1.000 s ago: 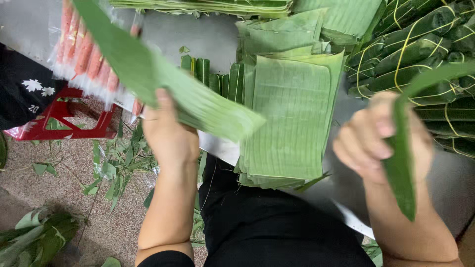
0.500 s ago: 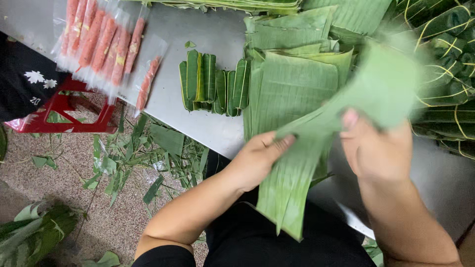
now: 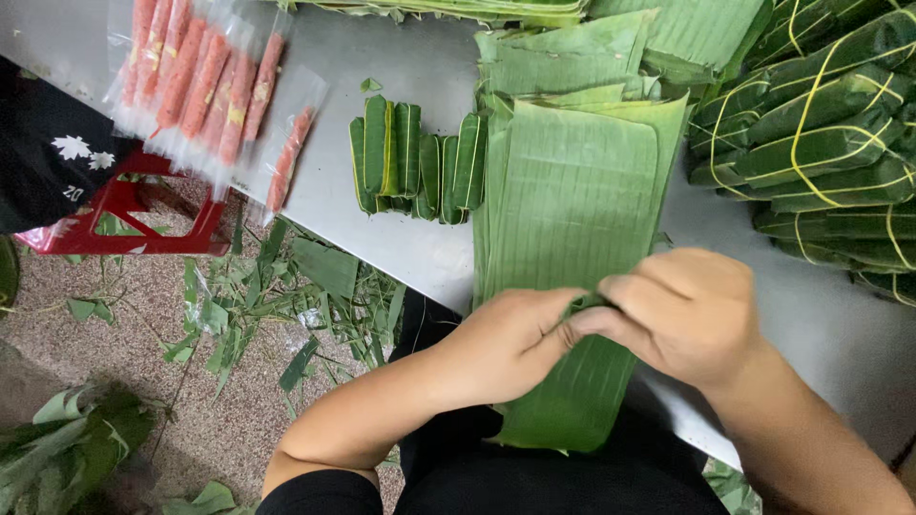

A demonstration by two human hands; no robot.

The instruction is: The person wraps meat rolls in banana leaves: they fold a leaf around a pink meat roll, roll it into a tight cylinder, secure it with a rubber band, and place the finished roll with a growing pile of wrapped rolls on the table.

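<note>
Where both hands' fingers (image 3: 582,329) meet, ribbed flat banana leaf (image 3: 572,191).

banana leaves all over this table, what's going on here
A person at a metal table pinches a green leaf piece between the left hand and the right hand, just above a stack of flat banana leaves. Beyond the stack lie small folded leaf pieces, pink sausages in clear bags to the left, and leaf-wrapped bundles tied with yellow string to the right. Leaf scraps litter the floor.
</note>
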